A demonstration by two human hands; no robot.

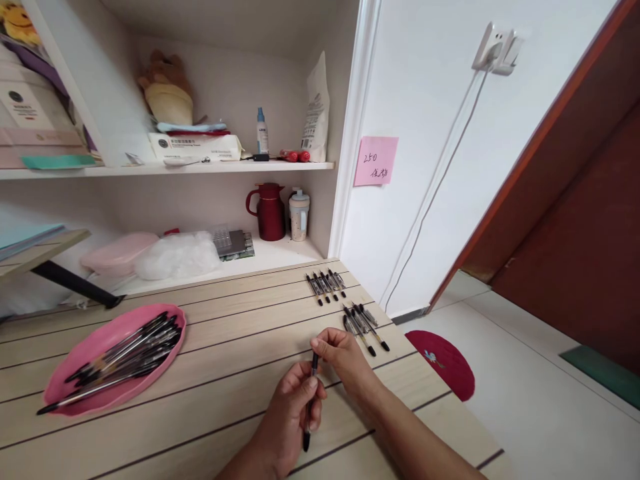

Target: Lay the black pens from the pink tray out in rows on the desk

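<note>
One pen (307, 421) is gripped between both hands above the bench (210, 377), its long axis running nearly straight away from the person.
The left hand (294, 402) is closed around the barrel; the right hand (345, 357) pinches the far end, just beyond the left fingers. One pink tray (75, 358) lies leftward, nearer the left hand, its pens (135, 350) overlapping too much to count. Beyond the right hand are a row of seemingly four short pen parts (325, 287) and one uncountable cluster of slim pen pieces (361, 323).
</note>
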